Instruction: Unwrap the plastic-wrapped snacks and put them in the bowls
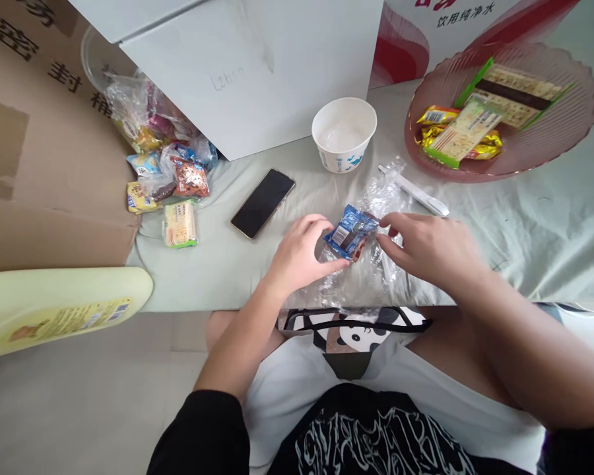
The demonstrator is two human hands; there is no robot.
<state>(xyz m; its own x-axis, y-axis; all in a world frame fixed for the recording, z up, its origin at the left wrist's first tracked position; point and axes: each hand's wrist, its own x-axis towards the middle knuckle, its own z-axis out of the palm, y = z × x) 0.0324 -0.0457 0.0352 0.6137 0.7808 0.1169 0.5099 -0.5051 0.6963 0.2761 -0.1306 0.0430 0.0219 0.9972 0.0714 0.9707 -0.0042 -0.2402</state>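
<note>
A small blue snack packet (pixel 351 232) with a barcode label lies on crumpled clear plastic wrap (pixel 376 270). My left hand (pixel 301 254) curves around its left side, thumb and forefinger apart at its edges. At the packet's right corner is my right hand (pixel 426 247), with bent fingers and a gap between thumb and forefinger. Whether those fingertips touch the packet, I cannot tell. Just beyond it stands a white paper bowl (pixel 343 142). A thin, white-wrapped strip (pixel 416 191) rests above my right hand. Left of the bowl lies a dark-screened phone (pixel 263 203).
On the right, a pink ribbed glass bowl (pixel 569 132) holds wrapped crackers and yellow packets. Several snack packets (pixel 191 175) and a cracker pack (pixel 180 224) lie at left, near a cardboard box (pixel 54 165). A pale yellow bottle (pixel 64 307) juts in. A white box (pixel 257 79) stands behind.
</note>
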